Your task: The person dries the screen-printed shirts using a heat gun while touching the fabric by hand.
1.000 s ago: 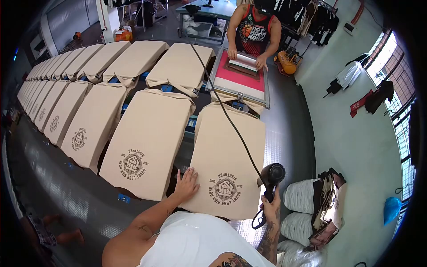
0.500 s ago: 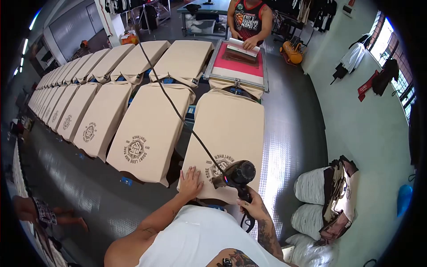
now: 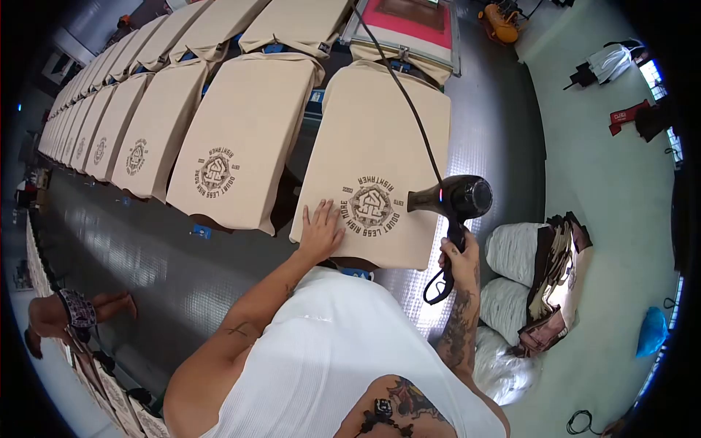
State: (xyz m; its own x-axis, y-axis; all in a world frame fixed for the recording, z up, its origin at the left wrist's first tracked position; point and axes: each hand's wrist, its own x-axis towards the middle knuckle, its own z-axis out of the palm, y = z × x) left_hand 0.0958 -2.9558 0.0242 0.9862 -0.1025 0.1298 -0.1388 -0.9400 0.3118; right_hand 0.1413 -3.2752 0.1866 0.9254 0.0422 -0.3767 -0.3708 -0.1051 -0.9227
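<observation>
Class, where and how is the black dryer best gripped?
Probably by the handle, from the near side, as the right hand holds it: the slim handle juts that way from the black dryer, apart from the nozzle, which points left.

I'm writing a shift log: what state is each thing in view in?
Left grip: open, resting on the near cloth.
Right grip: closed around the dryer's handle.
Dryer: held, nozzle toward the print; on or off unclear.
Cord: uncoiled, gently curved.
Near cloth: spread out, printed.
Print: fully formed; wet or dry unclear.
Screen: lying flat, partly out of frame.
White bags: filled.
</observation>
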